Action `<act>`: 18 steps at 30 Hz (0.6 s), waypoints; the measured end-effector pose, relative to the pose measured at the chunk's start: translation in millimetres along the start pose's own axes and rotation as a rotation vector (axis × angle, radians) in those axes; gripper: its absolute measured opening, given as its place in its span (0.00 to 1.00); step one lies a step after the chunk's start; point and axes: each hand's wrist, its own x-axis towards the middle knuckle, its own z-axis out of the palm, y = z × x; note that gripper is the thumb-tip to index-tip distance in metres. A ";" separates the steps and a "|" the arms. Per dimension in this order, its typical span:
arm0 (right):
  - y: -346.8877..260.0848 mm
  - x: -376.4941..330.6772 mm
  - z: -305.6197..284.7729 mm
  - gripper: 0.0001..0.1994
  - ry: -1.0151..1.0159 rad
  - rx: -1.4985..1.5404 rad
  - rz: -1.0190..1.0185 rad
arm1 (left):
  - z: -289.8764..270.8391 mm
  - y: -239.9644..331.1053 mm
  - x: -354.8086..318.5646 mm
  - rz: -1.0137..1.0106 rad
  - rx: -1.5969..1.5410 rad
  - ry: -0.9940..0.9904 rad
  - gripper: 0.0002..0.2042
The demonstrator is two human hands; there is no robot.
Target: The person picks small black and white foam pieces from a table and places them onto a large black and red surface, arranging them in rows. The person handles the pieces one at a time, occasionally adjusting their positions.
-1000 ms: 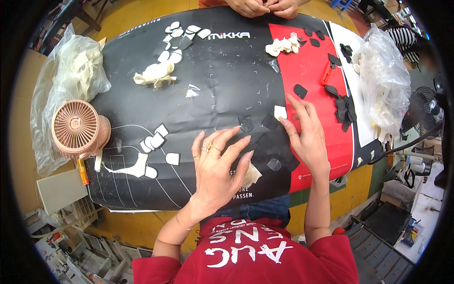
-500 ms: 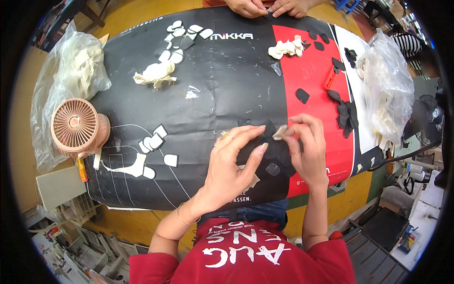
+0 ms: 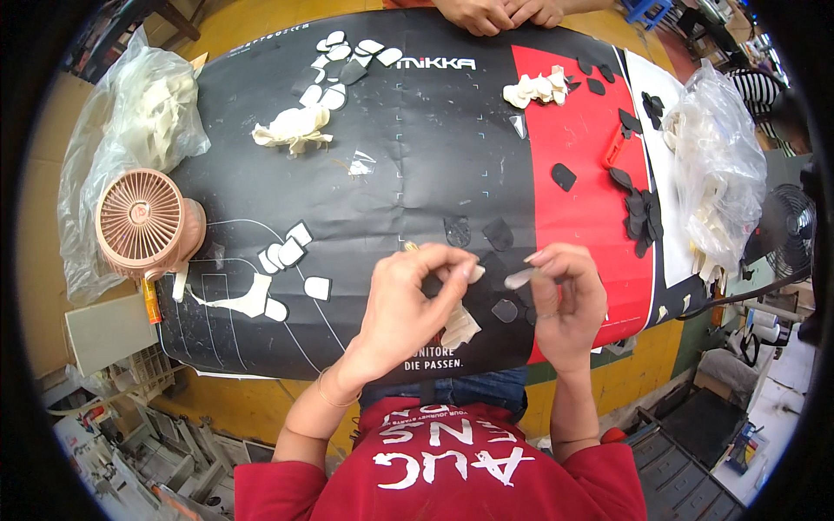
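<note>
My right hand (image 3: 569, 300) pinches a small pale, rounded piece (image 3: 519, 279) between thumb and fingers, above the mat. To its left, my left hand (image 3: 408, 295) has its thumb and index fingertips closed together; what lies between them, if anything, is too small to make out. A crumpled cream scrap (image 3: 460, 328) lies beside the left thumb. Dark rounded pieces lie around the hands: one black piece (image 3: 499, 234) beyond them, a textured dark piece (image 3: 457, 230) to its left, and a dark piece (image 3: 504, 310) between the wrists.
White, dark-edged pieces (image 3: 318, 287) and a pink fan (image 3: 143, 221) are at left. Cream scraps (image 3: 294, 130) lie farther back. Black pieces (image 3: 641, 217) and a red cutter (image 3: 617, 148) lie right. Plastic bags (image 3: 717, 165) flank the mat. Another person's hands (image 3: 504, 13) rest at the far edge.
My left hand has drawn back left and its thumb and index have closed together. My right hand has come slightly nearer, still pinching the pale piece. Dark pieces beyond the hands show more.
</note>
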 end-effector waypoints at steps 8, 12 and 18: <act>-11.4 -12.5 27.3 0.12 0.095 0.252 0.208 | 1.1 -4.6 -16.1 0.014 -0.161 0.007 0.13; -13.3 -9.2 30.2 0.22 -0.086 0.011 0.110 | -6.0 -11.8 -13.3 0.091 -0.003 0.037 0.04; -16.6 6.7 12.9 0.16 -0.319 -0.187 0.207 | -21.6 -11.8 -7.4 0.217 0.443 -0.159 0.08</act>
